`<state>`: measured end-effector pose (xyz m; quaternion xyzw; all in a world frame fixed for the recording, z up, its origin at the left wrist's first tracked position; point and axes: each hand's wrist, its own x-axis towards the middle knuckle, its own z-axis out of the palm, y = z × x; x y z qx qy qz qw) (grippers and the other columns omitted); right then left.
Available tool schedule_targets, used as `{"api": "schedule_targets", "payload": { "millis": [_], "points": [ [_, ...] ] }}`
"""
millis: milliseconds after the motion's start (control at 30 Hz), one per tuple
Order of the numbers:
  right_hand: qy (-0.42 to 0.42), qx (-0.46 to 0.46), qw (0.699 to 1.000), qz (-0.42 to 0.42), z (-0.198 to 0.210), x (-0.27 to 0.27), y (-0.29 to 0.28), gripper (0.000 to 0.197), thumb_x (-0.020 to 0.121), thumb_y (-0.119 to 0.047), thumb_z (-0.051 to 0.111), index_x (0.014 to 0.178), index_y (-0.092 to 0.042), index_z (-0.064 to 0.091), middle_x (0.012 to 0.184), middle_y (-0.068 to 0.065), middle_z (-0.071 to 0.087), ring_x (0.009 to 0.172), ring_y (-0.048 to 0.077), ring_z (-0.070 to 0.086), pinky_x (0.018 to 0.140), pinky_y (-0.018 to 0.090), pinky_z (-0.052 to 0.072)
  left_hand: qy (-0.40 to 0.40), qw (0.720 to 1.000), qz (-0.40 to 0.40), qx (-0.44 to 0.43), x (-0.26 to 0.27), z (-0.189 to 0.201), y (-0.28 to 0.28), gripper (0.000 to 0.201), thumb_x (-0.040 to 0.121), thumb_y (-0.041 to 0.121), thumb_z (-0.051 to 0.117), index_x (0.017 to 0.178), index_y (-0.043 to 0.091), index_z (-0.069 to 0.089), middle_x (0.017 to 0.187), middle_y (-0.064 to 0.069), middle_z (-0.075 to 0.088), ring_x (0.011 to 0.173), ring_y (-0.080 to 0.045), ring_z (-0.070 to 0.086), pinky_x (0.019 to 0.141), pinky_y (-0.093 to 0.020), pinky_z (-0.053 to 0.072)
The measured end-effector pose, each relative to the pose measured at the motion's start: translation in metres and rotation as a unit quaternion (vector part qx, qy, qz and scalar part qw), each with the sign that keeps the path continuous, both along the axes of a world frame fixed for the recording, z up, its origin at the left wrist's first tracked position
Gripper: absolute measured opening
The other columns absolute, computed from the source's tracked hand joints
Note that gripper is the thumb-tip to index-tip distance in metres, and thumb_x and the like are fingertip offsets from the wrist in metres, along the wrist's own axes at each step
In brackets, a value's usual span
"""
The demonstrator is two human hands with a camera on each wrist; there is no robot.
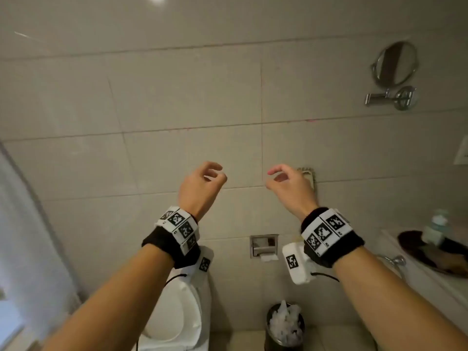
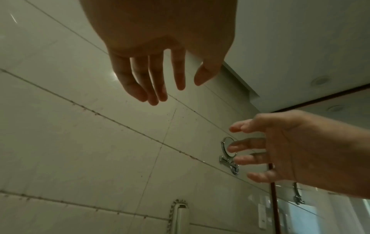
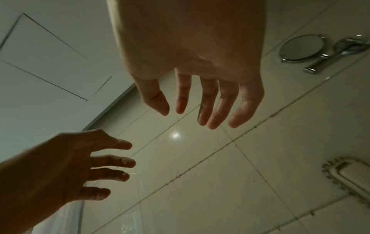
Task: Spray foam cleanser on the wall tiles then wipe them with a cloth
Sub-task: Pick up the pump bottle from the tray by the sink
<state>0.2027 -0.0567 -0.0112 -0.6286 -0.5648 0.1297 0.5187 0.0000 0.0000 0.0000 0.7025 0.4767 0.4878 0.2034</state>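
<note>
Two bare hands raised before glossy beige wall tiles [image 1: 192, 102].
Left hand [image 1: 200, 184] and right hand [image 1: 288, 184] hold nothing, fingers [image 2: 158, 82] loosely spread; dark specks line the grout.

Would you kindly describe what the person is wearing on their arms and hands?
Both forearms are bare, with no sleeves or gloves. The left wrist and right wrist each carry a black band with white blocks bearing black square markers, plus a white camera box trailing a thin black cable.
</note>
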Motion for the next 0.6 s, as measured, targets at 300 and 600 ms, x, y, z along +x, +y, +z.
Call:
{"api": "schedule_targets", "payload": {
  "millis": [300, 600],
  "points": [
    [0.017, -0.052, 0.994, -0.091, -0.062, 0.026, -0.006, 0.022, 0.084, -0.025, 0.070, 0.106, -0.028, 0.065, 0.104, -0.002, 0.065, 0.098, 0.014, 0.061, 0.091, 0.039, 0.051, 0.027, 0.992, -0.115, -0.044, 0.046, -0.071, 0.030, 0.029, 0.074, 0.050, 0.055, 0.099, 0.039, 0.066, 0.090, 0.013, 0.069, 0.085, -0.007, 0.066, 0.085, -0.037, 0.054],
    [0.068, -0.066, 0.972, -0.216, -0.107, 0.139, -0.039, 0.025, 0.082, -0.024, 0.072, 0.106, -0.031, 0.064, 0.099, -0.003, 0.064, 0.095, 0.015, 0.061, 0.087, 0.034, 0.048, 0.041, 0.965, -0.241, -0.091, 0.199, -0.119, 0.018, 0.032, 0.074, 0.050, 0.056, 0.102, 0.040, 0.067, 0.095, 0.011, 0.069, 0.086, -0.008, 0.066, 0.086, -0.039, 0.055]
  ]
}}
